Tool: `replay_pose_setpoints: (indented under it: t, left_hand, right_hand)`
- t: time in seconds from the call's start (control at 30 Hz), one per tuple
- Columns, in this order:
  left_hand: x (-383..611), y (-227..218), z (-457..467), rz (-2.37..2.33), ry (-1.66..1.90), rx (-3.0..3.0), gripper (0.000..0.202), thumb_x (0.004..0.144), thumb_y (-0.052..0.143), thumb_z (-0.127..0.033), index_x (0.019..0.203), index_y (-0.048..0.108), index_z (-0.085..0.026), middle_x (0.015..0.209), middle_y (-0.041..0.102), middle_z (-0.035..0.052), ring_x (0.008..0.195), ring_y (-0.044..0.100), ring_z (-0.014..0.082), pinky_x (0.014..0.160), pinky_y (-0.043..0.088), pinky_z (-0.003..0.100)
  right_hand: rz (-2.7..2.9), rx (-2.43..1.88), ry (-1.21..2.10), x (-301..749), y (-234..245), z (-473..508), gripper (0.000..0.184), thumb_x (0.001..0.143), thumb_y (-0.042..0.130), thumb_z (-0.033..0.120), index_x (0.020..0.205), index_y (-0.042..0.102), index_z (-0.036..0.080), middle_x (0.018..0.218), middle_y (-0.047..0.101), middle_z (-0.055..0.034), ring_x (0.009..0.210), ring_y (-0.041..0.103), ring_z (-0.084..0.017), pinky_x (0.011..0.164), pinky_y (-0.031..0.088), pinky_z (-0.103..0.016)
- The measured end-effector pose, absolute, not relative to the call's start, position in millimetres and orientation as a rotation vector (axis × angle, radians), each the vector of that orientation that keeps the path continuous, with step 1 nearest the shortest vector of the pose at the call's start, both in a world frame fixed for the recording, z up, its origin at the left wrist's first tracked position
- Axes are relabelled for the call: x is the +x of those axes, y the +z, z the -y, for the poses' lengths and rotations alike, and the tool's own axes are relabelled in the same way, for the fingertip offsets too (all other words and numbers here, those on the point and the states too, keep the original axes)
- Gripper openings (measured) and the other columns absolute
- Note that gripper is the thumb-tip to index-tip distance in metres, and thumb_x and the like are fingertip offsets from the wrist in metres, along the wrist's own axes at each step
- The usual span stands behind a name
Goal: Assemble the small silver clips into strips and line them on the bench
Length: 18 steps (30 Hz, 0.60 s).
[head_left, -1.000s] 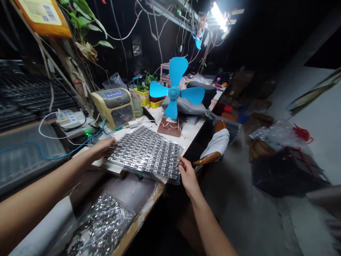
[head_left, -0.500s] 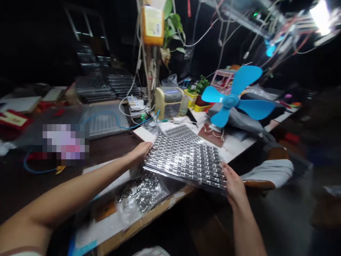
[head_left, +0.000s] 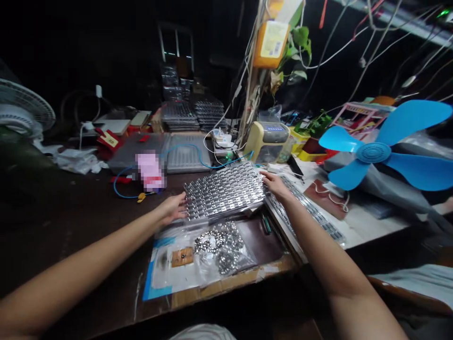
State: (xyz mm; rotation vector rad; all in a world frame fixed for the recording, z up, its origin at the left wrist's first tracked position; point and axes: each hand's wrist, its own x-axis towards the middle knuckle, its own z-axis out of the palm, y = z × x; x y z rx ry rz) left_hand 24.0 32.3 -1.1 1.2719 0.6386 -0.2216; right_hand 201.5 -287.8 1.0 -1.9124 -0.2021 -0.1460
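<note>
I hold a clear plastic tray of small shiny metal parts low over the dark workbench. My left hand grips its near left corner with curled fingers. My right hand grips its far right edge. Just in front of the tray lies a clear bag of loose metal parts on a cardboard-backed mat. A second tray of the same kind lies to the right, partly under my right arm.
A blue table fan stands at the right on the white table section. A beige device, a power strip with cables, stacked trays and plants sit behind. A white fan is at far left.
The tray has moved left from beside the blue fan to over the dark bench, above the bag of parts. My view swung left with it; both hands kept their hold.
</note>
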Motion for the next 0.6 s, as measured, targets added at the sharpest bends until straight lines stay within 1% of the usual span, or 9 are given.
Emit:
replay_pose_setpoints:
  t: [0.13, 0.27, 0.4, 0.53, 0.6]
  left_hand:
    - [15.9, -17.2, -28.9, -0.689, -0.261, 1.225, 0.022, 0.093, 0.041, -0.034, 0.084, 0.053, -0.019, 0.086, 0.061, 0.0057, 0.07, 0.06, 0.0174, 0.062, 0.053, 0.033]
    - [12.0, -17.1, -36.7, -0.731, -0.293, 1.225, 0.02, 0.089, 0.047, -0.039, 0.09, 0.056, -0.021, 0.091, 0.064, 0.0064, 0.08, 0.062, 0.0208, 0.067, 0.052, 0.036]
    - [11.8, -9.5, -42.7, -0.763, -0.321, 1.24, 0.019, 0.089, 0.047, -0.037, 0.091, 0.057, -0.021, 0.092, 0.066, 0.0087, 0.086, 0.063, 0.0235, 0.071, 0.051, 0.038]
    - [17.2, -2.1, -38.6, -0.796, -0.306, 1.264, 0.02, 0.09, 0.041, -0.031, 0.091, 0.057, -0.018, 0.093, 0.068, 0.0127, 0.089, 0.064, 0.0264, 0.076, 0.05, 0.044]
    - [18.5, 2.9, -36.3, -0.776, -0.263, 1.278, 0.021, 0.091, 0.039, -0.028, 0.091, 0.057, -0.018, 0.095, 0.068, 0.0136, 0.094, 0.064, 0.0266, 0.081, 0.05, 0.045]
  right_hand:
    - [0.239, -1.964, -0.029, 225.5, -0.4, 270.2, 0.025, 0.067, 0.061, 0.016, 0.089, 0.072, 0.015, 0.088, 0.072, -0.0046, 0.088, 0.062, -0.019, 0.093, 0.043, -0.04]
    - [0.249, -1.985, 0.023, 240.2, -9.7, 255.4, 0.021, 0.067, 0.06, 0.015, 0.084, 0.073, 0.016, 0.091, 0.072, -0.0051, 0.093, 0.061, -0.019, 0.096, 0.04, -0.04]
    - [0.244, -1.995, 0.039, 248.3, -22.3, 241.1, 0.022, 0.069, 0.06, 0.018, 0.087, 0.073, 0.014, 0.093, 0.072, -0.0074, 0.096, 0.061, -0.02, 0.097, 0.039, -0.041]
    - [0.257, -2.01, 0.031, 250.1, -26.9, 235.6, 0.026, 0.072, 0.058, 0.018, 0.093, 0.072, 0.013, 0.1, 0.071, -0.0088, 0.097, 0.061, -0.02, 0.097, 0.04, -0.04]
    - [0.268, -2.023, 0.024, 248.4, -26.4, 235.4, 0.027, 0.072, 0.058, 0.018, 0.095, 0.072, 0.013, 0.1, 0.071, -0.0085, 0.097, 0.062, -0.019, 0.096, 0.041, -0.039]
